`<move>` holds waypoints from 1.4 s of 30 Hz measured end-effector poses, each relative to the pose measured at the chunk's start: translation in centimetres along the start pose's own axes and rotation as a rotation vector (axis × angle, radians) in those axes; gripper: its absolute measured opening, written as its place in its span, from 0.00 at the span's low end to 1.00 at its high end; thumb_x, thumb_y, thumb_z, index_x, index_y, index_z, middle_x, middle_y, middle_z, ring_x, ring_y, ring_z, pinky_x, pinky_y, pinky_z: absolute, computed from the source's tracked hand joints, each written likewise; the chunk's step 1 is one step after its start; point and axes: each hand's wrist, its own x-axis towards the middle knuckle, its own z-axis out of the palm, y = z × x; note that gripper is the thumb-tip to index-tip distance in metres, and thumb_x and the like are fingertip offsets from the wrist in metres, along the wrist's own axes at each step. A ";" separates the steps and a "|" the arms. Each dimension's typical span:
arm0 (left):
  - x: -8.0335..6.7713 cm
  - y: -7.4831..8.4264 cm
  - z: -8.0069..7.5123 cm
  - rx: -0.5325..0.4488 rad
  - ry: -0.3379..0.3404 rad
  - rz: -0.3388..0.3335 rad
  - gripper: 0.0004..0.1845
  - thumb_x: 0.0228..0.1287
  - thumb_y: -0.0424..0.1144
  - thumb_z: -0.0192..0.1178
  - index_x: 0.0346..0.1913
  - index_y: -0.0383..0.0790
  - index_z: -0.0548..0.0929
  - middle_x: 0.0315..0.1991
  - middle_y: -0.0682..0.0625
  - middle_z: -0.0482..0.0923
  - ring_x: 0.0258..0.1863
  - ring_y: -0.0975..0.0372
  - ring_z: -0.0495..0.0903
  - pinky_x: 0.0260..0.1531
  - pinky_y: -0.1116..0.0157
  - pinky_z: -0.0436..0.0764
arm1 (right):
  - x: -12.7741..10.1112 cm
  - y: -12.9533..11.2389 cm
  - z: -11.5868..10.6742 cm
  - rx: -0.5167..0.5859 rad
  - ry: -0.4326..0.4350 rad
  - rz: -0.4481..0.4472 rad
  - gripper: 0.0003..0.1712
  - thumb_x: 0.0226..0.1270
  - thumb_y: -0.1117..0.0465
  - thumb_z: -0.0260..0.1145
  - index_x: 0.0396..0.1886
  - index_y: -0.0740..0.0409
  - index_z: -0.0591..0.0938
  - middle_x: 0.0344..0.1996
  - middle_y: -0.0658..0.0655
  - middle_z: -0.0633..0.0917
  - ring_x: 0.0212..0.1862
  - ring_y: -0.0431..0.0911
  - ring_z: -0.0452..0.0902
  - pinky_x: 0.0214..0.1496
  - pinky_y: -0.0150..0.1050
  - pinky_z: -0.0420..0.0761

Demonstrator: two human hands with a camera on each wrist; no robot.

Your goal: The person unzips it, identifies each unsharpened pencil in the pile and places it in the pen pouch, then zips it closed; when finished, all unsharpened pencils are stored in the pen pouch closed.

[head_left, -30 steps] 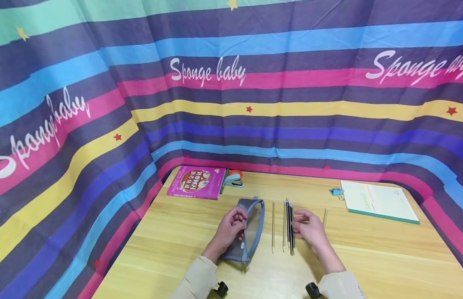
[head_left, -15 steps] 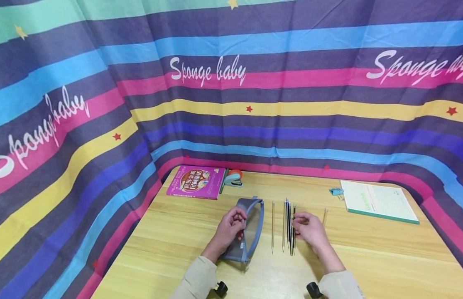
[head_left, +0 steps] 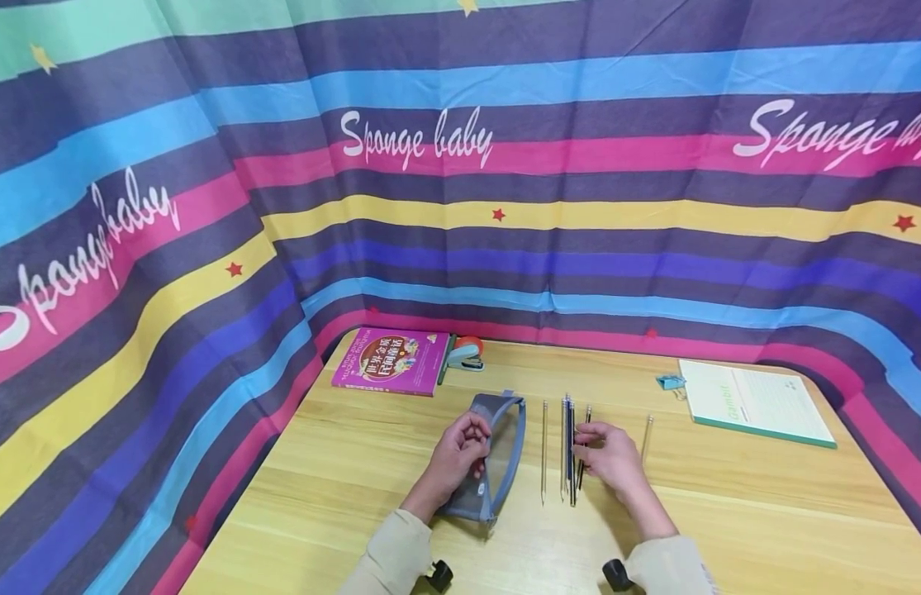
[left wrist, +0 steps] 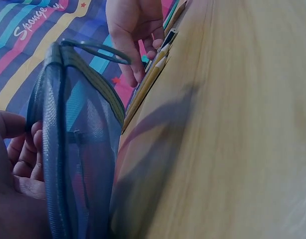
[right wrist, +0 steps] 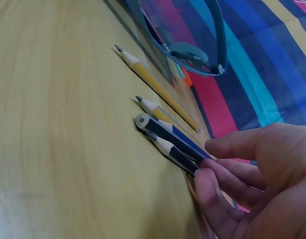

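Observation:
My left hand (head_left: 460,454) pinches the edge of a grey-blue mesh pencil case (left wrist: 88,149), whose mouth gapes toward the right. Right of the case, two yellow pencils (head_left: 544,454) lie on the table, points toward me. Beside them is a small bunch of dark pencils (head_left: 570,454). My right hand (head_left: 612,454) is at this bunch, thumb and fingertips pinching around dark pencils (right wrist: 178,137) in the right wrist view. Another dark pencil (head_left: 588,411) lies slightly slanted, partly hidden under the right hand. Behind the right wrist lies one more pencil (head_left: 648,426).
A purple book (head_left: 393,364) lies at the back left, with a light-blue stapler (head_left: 463,357) and a red-orange ring (head_left: 471,342) beside it. A notepad (head_left: 757,405) and a blue binder clip (head_left: 670,382) are at the back right. Striped cloth (head_left: 542,248) surrounds the wooden table (head_left: 728,512).
My right hand has shifted slightly left along with the dark bunch, which now sits closer to the yellow pencils. One dark pencil has separated to the right. The left hand and case stay put.

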 end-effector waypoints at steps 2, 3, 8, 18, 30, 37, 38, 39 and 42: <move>0.0 0.0 0.0 0.001 0.005 0.001 0.13 0.64 0.23 0.54 0.50 0.27 0.72 0.31 0.53 0.73 0.19 0.67 0.73 0.20 0.72 0.77 | 0.1 0.0 0.1 -0.042 0.010 -0.016 0.28 0.60 0.71 0.72 0.61 0.69 0.80 0.51 0.66 0.85 0.41 0.50 0.84 0.33 0.40 0.88; 0.0 0.0 -0.1 0.002 0.006 0.003 0.13 0.63 0.23 0.55 0.50 0.27 0.72 0.31 0.53 0.73 0.19 0.67 0.73 0.20 0.72 0.77 | 0.1 -0.1 0.2 -0.061 0.014 -0.028 0.28 0.59 0.71 0.72 0.61 0.70 0.80 0.51 0.66 0.85 0.41 0.50 0.83 0.33 0.39 0.88; 0.1 0.0 -0.1 0.005 0.008 0.000 0.13 0.63 0.23 0.54 0.50 0.27 0.72 0.31 0.53 0.73 0.19 0.66 0.73 0.20 0.71 0.77 | 0.4 0.0 0.4 -0.119 0.031 -0.039 0.28 0.56 0.71 0.74 0.59 0.68 0.81 0.49 0.63 0.86 0.42 0.51 0.82 0.31 0.35 0.86; 0.1 0.2 -0.1 -0.002 0.009 -0.011 0.13 0.64 0.23 0.54 0.51 0.26 0.72 0.31 0.52 0.73 0.19 0.65 0.73 0.20 0.71 0.77 | 0.8 0.8 -0.5 -0.209 0.031 -0.088 0.22 0.61 0.65 0.74 0.56 0.64 0.84 0.43 0.57 0.87 0.48 0.52 0.84 0.51 0.48 0.84; 0.3 0.3 -0.2 0.001 0.013 -0.015 0.13 0.63 0.23 0.54 0.51 0.27 0.72 0.32 0.52 0.73 0.19 0.65 0.73 0.20 0.71 0.77 | 0.8 0.0 0.4 0.054 0.021 -0.046 0.22 0.64 0.75 0.68 0.58 0.74 0.79 0.42 0.65 0.84 0.35 0.47 0.84 0.36 0.38 0.90; 0.2 0.4 -0.1 -0.002 0.012 -0.017 0.13 0.64 0.23 0.54 0.51 0.27 0.72 0.32 0.52 0.73 0.19 0.65 0.73 0.19 0.71 0.78 | 0.8 -0.3 0.3 -0.141 0.079 -0.116 0.21 0.61 0.72 0.70 0.55 0.72 0.82 0.39 0.64 0.88 0.31 0.46 0.85 0.33 0.37 0.88; 0.2 0.4 -0.1 0.001 0.014 -0.018 0.13 0.64 0.23 0.54 0.51 0.27 0.72 0.32 0.52 0.73 0.19 0.65 0.73 0.19 0.71 0.78 | 0.8 -0.2 0.2 -0.180 0.085 -0.129 0.21 0.60 0.72 0.70 0.55 0.71 0.82 0.38 0.63 0.88 0.32 0.45 0.85 0.34 0.37 0.88; 0.2 0.4 -0.1 0.004 0.014 -0.020 0.13 0.64 0.23 0.54 0.51 0.27 0.72 0.32 0.53 0.73 0.19 0.65 0.73 0.20 0.71 0.78 | 0.8 -0.1 0.1 -0.218 0.091 -0.140 0.21 0.60 0.71 0.70 0.54 0.71 0.83 0.38 0.62 0.89 0.33 0.46 0.85 0.36 0.38 0.87; 0.2 0.3 -0.2 0.019 0.012 -0.022 0.13 0.65 0.23 0.54 0.51 0.27 0.72 0.32 0.53 0.73 0.20 0.66 0.73 0.20 0.71 0.78 | 0.8 0.2 -0.3 -0.292 0.100 -0.161 0.22 0.59 0.70 0.71 0.55 0.70 0.83 0.37 0.60 0.89 0.35 0.47 0.85 0.39 0.40 0.87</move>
